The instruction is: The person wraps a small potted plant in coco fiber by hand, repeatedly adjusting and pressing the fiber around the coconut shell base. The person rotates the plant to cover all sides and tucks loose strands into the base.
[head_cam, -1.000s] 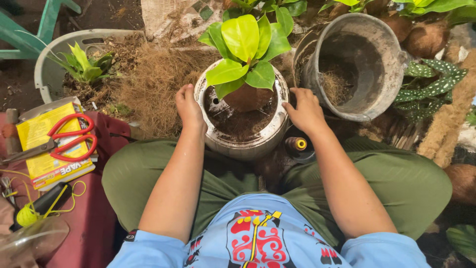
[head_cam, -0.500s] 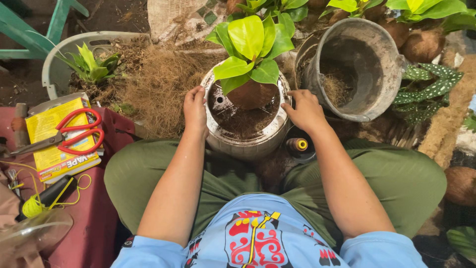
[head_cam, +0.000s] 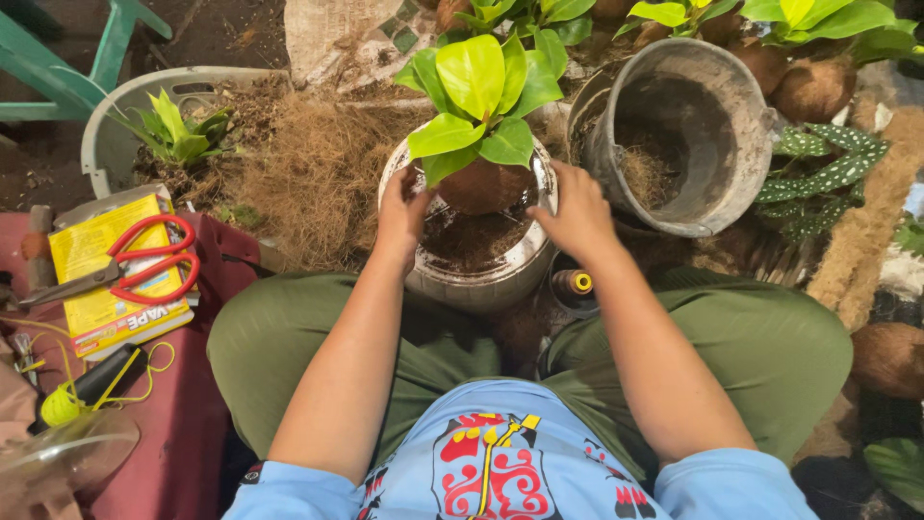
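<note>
Crowded ground, hands [head_cam: 491,217] inside pot rim [head_cam: 472,289]

bare left hand [head_cam: 402,214] and bare right hand [head_cam: 577,217], forearms uncovered, short light-blue sleeves behind the hands, light-blue shirt with red, white and yellow ornamental print, olive-green trousers beneath both arms
</note>
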